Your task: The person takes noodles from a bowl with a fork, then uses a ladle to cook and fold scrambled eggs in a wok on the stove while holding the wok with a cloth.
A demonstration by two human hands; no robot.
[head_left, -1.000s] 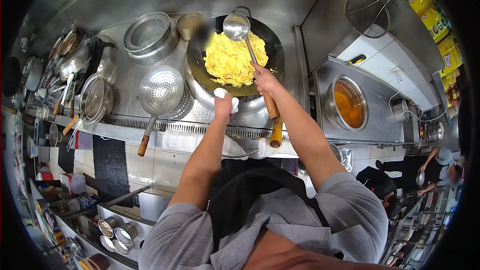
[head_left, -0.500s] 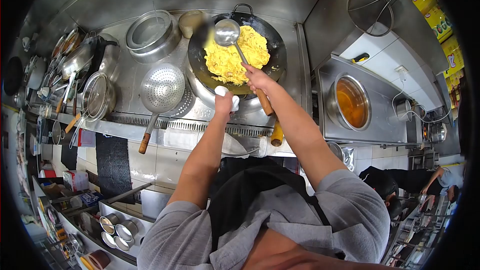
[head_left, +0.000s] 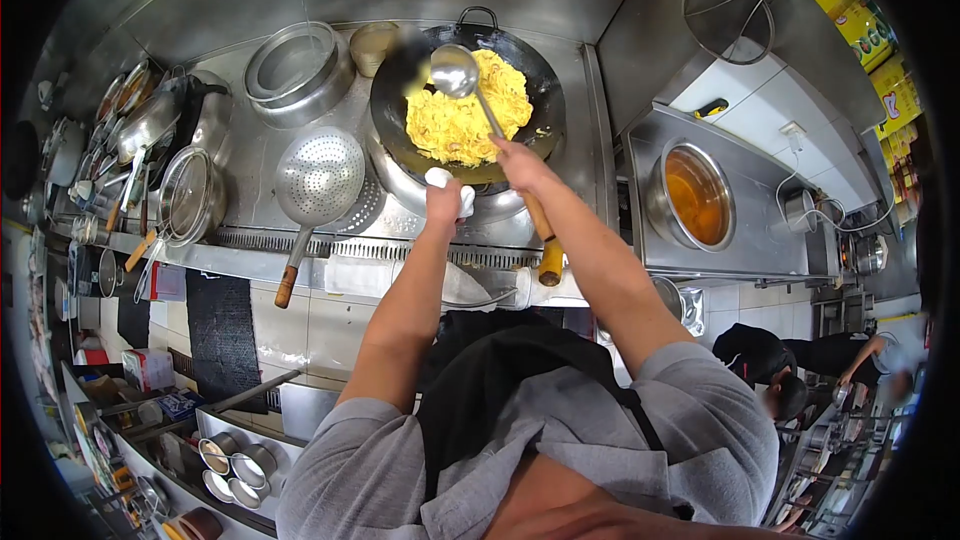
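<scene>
A black wok [head_left: 550,90] sits on the stove, its loop handle at the far side. Yellow scrambled egg [head_left: 470,120] with small brownish pieces covers much of its inside. My right hand [head_left: 522,168] is wrapped round the handle of a ladle [head_left: 455,71], whose round metal bowl rests over the far left part of the egg. At the wok's near rim, my left hand [head_left: 443,204] is closed on a folded white cloth [head_left: 438,178]. Whether the fingers also grip a wok handle through the cloth is hidden.
A perforated skimmer [head_left: 320,177] lies left of the wok, with nested metal pots [head_left: 292,75] behind it. Strainers [head_left: 190,197] crowd the far left. On the right counter stands a metal bowl [head_left: 690,195] of orange liquid. Another person [head_left: 755,358] is at lower right.
The ladle and my right hand have shifted slightly toward me and to the right relative to the wok. My left hand stays at the rim. The whole view has shifted a little.
</scene>
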